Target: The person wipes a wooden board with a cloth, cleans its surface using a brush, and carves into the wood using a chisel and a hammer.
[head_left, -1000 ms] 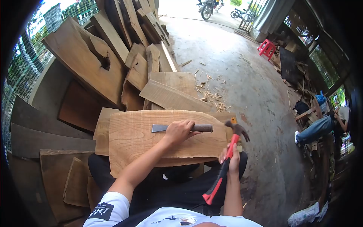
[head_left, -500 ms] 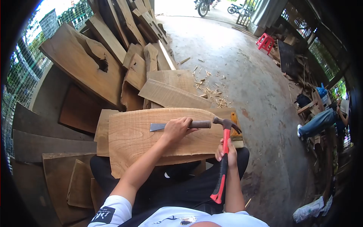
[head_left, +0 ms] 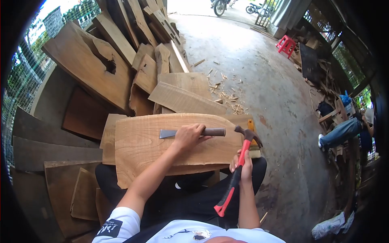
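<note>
A pale wooden board (head_left: 142, 156) with wavy grain lies across my lap. My left hand (head_left: 189, 136) is wrapped round a chisel (head_left: 167, 133) held low over the board; its flat metal blade points left and its handle right. My right hand (head_left: 242, 164) grips a claw hammer (head_left: 230, 190) with a red and black handle, the dark head up near the chisel handle's end but apart from it. The palm side of my left hand is hidden.
Rough planks (head_left: 87, 60) lean and pile at the left and ahead. Wood chips (head_left: 231, 103) litter the concrete floor (head_left: 283, 121). A red stool (head_left: 286, 45) stands at the far right, and a person in jeans (head_left: 340, 131) sits among scrap wood.
The hammer has tilted, its head shifting slightly right and its handle end swinging left and up. The chisel and my left hand stay nearly in place over the board.
</note>
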A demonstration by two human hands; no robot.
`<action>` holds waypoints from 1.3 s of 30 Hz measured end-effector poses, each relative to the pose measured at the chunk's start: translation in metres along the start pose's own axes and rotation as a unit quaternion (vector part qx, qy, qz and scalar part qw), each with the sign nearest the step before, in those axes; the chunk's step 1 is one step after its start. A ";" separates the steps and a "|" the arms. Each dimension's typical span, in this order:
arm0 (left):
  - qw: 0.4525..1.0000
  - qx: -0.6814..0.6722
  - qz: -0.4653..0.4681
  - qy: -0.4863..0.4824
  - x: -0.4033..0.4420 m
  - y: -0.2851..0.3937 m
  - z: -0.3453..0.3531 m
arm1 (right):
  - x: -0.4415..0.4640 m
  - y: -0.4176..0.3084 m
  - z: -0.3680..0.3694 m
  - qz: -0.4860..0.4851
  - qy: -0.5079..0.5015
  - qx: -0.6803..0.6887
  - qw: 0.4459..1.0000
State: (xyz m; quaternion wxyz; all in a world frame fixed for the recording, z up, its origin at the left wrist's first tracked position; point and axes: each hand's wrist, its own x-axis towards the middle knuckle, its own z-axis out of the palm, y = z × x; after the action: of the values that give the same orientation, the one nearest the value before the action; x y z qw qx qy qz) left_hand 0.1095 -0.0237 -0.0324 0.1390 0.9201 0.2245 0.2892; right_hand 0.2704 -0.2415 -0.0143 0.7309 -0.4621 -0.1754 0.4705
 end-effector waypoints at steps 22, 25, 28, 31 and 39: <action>0.999 0.004 -0.042 -0.021 0.002 -0.001 -0.002 | 0.009 0.013 0.000 0.043 -0.028 -0.055 0.997; 0.999 0.023 -0.034 -0.016 0.000 -0.003 0.000 | 0.021 0.017 -0.006 0.032 -0.046 0.076 0.995; 0.998 0.012 -0.050 -0.041 0.001 0.000 -0.004 | 0.021 0.015 0.006 0.035 0.029 0.180 0.983; 0.998 0.014 -0.043 -0.035 0.000 -0.001 -0.003 | 0.013 0.019 0.009 0.058 -0.022 0.029 0.998; 0.999 0.013 -0.039 -0.016 -0.003 0.000 -0.002 | 0.008 0.009 0.013 0.036 -0.018 0.029 0.999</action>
State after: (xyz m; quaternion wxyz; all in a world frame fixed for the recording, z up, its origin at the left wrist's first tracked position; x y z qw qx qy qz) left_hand 0.1059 -0.0250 -0.0319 0.1420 0.9170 0.2614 0.2658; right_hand 0.2608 -0.2273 -0.0164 0.7237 -0.4378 -0.1579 0.5096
